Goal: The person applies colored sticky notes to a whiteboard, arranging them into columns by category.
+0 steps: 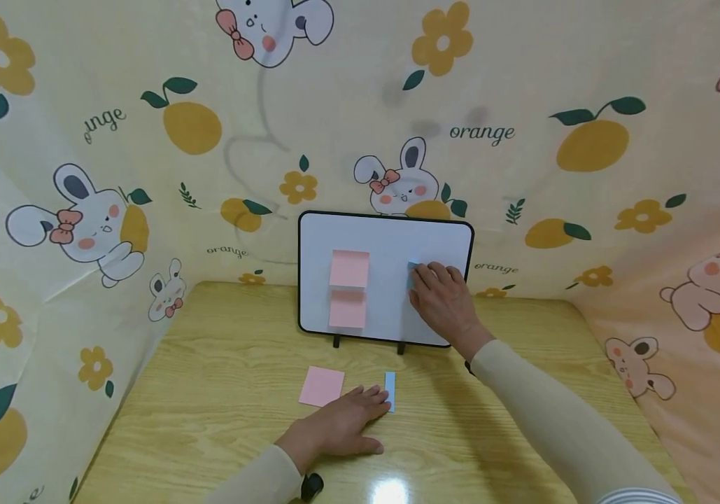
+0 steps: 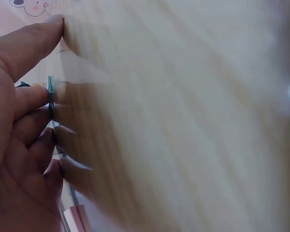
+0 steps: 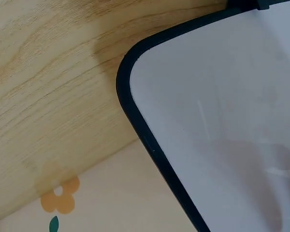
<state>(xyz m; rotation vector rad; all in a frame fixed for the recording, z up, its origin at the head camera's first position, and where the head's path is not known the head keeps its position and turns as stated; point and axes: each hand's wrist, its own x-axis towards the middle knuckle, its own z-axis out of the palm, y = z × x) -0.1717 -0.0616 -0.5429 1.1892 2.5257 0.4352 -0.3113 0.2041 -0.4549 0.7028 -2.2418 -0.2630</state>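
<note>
A small whiteboard (image 1: 391, 280) with a black frame stands upright at the back of the table. My right hand (image 1: 444, 297) is against its right side, fingertips over a small blue sticky note (image 1: 411, 274) that they mostly cover. On the table, my left hand (image 1: 343, 423) lies palm down with fingers extended. Its fingertips touch a narrow blue sticky strip (image 1: 390, 388), seen edge-on as a teal strip (image 2: 50, 92) in the left wrist view. Left of them lies a pink square sticky note (image 1: 322, 386). The right wrist view shows the board's corner (image 3: 130, 72), without the fingers.
Two pink sticky notes hang on the board's left half, an upper note (image 1: 350, 269) and a lower note (image 1: 347, 309). Black feet (image 1: 401, 348) hold the board up. Patterned cloth (image 1: 334, 140) encloses the wooden table (image 1: 208, 392) behind and at the sides.
</note>
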